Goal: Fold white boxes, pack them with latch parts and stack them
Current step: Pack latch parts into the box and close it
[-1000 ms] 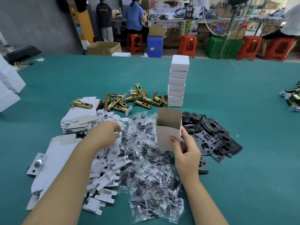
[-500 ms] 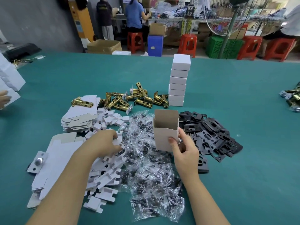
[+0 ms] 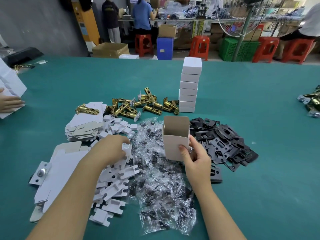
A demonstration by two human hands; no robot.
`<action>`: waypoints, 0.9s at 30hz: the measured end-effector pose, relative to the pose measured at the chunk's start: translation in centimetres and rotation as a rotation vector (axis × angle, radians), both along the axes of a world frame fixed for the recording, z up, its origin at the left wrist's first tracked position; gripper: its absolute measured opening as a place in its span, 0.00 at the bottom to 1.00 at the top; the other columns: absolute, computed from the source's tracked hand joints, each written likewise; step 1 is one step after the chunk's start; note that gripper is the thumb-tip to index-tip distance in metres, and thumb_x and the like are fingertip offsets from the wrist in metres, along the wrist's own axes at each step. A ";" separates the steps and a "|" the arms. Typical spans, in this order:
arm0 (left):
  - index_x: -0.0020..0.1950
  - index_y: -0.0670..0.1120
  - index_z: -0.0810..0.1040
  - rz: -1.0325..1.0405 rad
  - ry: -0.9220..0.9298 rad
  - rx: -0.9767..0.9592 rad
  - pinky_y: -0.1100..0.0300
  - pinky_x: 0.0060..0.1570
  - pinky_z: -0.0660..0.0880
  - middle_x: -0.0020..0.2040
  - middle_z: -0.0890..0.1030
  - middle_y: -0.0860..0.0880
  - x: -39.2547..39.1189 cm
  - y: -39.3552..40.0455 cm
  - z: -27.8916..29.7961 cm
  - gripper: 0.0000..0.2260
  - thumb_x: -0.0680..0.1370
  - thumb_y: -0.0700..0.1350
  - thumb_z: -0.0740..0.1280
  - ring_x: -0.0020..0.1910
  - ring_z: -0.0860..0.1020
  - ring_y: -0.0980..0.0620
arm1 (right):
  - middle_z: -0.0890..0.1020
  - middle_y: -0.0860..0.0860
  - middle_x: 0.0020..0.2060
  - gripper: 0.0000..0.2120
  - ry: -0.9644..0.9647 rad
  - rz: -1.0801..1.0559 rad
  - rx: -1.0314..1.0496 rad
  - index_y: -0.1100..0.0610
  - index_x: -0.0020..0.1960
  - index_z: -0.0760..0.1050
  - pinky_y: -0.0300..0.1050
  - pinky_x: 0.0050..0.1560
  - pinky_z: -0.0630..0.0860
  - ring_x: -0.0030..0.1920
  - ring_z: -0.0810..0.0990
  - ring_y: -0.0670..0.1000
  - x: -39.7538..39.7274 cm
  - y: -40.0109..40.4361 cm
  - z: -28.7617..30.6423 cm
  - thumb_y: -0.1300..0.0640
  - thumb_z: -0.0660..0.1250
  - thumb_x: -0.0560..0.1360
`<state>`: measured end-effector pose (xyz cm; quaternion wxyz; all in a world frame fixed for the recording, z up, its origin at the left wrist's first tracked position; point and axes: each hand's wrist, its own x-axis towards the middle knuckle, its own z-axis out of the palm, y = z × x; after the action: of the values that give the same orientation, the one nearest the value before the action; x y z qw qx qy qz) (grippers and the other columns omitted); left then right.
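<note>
Seven or so closed white boxes form the stack [image 3: 189,85] at the far side of the green table [image 3: 259,170], so several rounds look finished. An eighth, the open box [image 3: 175,138], stands upright in the right hand [image 3: 195,159], thumb and fingers curled round its lower part; whether anything is inside cannot be seen. The left hand [image 3: 110,148] pinches one white card insert [image 3: 126,149] above its pile. Brass latches [image 3: 138,105], black plates [image 3: 225,141] and bagged screws [image 3: 161,170] remain plentiful.
</note>
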<state>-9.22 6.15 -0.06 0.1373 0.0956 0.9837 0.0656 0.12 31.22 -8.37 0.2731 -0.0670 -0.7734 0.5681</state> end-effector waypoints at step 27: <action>0.58 0.62 0.82 -0.373 0.322 0.061 0.52 0.53 0.79 0.52 0.84 0.56 3.2 13.5 7.4 0.12 0.83 0.48 0.61 0.54 0.81 0.48 | 0.79 0.43 0.49 0.22 0.044 0.004 0.023 0.41 0.71 0.70 0.27 0.42 0.69 0.41 0.74 0.34 -0.2 -0.2 0.1 0.42 0.67 0.79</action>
<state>-6.02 19.68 7.37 -0.0145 0.2886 0.9559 0.0529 -0.09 31.07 -8.31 0.2897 -0.0499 -0.7738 0.5611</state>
